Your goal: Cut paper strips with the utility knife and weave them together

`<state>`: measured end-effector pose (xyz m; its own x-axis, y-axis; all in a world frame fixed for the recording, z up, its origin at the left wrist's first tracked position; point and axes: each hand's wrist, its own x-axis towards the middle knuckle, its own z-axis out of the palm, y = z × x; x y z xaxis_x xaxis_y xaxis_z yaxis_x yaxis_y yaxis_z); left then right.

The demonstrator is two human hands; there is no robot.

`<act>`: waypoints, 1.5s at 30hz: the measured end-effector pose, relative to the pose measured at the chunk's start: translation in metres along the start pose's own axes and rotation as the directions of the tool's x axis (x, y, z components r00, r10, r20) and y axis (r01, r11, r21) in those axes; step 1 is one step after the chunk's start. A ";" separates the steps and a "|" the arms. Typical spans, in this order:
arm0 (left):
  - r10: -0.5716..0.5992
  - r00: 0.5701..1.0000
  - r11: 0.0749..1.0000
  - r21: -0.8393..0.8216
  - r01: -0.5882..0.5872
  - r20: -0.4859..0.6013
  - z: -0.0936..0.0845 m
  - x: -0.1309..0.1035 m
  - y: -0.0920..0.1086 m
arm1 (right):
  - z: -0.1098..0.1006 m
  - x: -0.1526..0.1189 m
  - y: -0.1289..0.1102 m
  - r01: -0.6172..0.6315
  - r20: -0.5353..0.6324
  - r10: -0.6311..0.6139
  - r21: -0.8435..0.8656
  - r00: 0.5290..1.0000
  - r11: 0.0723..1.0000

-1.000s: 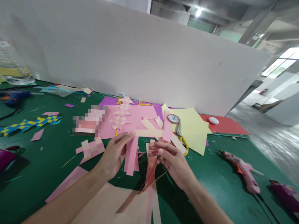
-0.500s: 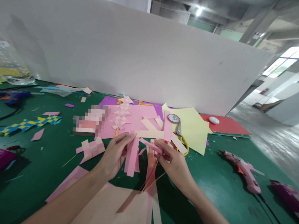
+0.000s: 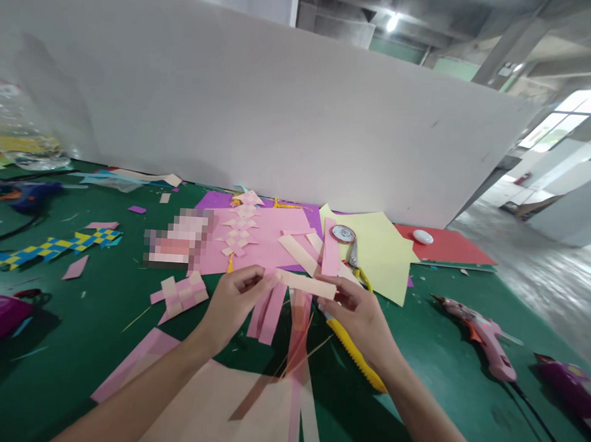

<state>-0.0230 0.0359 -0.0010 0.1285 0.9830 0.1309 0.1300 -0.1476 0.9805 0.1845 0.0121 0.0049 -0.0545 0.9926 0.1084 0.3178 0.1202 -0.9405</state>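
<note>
My left hand [image 3: 240, 301] pinches the joined end of several paper strips. Pink strips [image 3: 271, 315] hang down from its fingers, and a cream paper strip [image 3: 306, 284] runs rightward from them. At the far end of that cream strip, the fingers of my right hand [image 3: 355, 308] are closed on it. Beneath the right hand lies a yellow-handled cutter [image 3: 357, 356]. Cream and pink strips [image 3: 298, 334] lie below and between the hands. Left of my left hand rests a woven pink-and-cream paper piece [image 3: 183, 294]; farther back is a woven fish-bone-like strip [image 3: 240, 227].
Scissors [image 3: 354, 254] and a tape roll [image 3: 343, 234] lie on yellow paper [image 3: 393, 254]. At right are a pink glue gun [image 3: 479, 332] and a purple tool [image 3: 570, 391]. A blue-yellow woven strip [image 3: 53, 246] lies left. A white panel [image 3: 262, 112] stands behind the green table [image 3: 415, 388].
My right hand has let go of the pink strip and now grips the cream strip's end, which has tilted down. The right hand moved slightly right, and the yellow cutter is now visible beneath it.
</note>
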 end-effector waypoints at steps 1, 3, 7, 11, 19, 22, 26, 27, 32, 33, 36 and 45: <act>0.006 1.000 1.000 0.009 -0.006 0.015 0.000 0.000 0.000 | -0.001 0.000 0.000 -0.033 0.000 0.033 0.046 0.999 0.998; -0.002 0.999 1.000 -0.004 0.002 0.032 0.000 0.000 0.001 | -0.003 0.001 0.002 -0.095 0.019 0.093 0.171 0.995 0.981; -0.017 0.999 0.999 -0.048 0.019 0.044 -0.001 0.000 0.001 | -0.006 0.002 0.003 -0.171 0.069 0.156 0.404 0.985 0.899; -0.040 0.999 0.994 -0.096 0.044 0.037 -0.001 0.001 -0.001 | -0.011 0.002 -0.001 -0.205 0.093 0.182 0.492 0.979 0.846; -0.011 0.998 0.999 -0.029 0.013 0.059 -0.001 0.000 -0.001 | -0.018 0.002 -0.008 -0.114 -0.005 0.128 0.423 0.992 0.899; 0.024 0.999 0.999 0.047 -0.025 0.032 0.000 -0.001 -0.001 | -0.021 0.002 -0.007 -0.049 -0.039 0.068 0.368 0.997 0.929; 0.029 0.998 0.990 0.134 -0.036 0.054 0.000 -0.002 0.001 | -0.021 0.003 -0.006 -0.017 -0.075 0.042 0.303 0.996 0.953; 0.033 0.998 0.988 0.146 -0.041 0.055 0.000 -0.003 0.002 | -0.020 0.003 -0.007 -0.017 -0.079 0.042 0.292 0.996 0.956; 0.063 0.997 0.980 0.186 -0.070 0.045 0.000 -0.003 0.005 | -0.020 0.002 -0.007 -0.003 -0.079 0.025 0.260 0.997 0.966; 0.067 0.997 0.978 0.196 -0.076 0.049 0.000 -0.003 0.005 | -0.021 0.002 -0.007 0.002 -0.076 0.018 0.254 0.997 0.967; 0.087 0.995 0.971 0.220 -0.094 0.041 0.000 -0.004 0.005 | -0.022 0.003 -0.007 0.018 -0.075 -0.002 0.226 0.997 0.974; 0.120 0.993 0.967 0.229 -0.115 -0.010 0.001 -0.005 0.006 | -0.022 0.003 -0.008 0.038 -0.091 -0.023 0.169 0.996 0.985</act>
<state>-0.0216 0.0303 0.0045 0.1330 0.9593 0.2492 0.3364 -0.2802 0.8991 0.2022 0.0144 0.0201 0.0246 0.9870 0.1591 0.1506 0.1537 -0.9766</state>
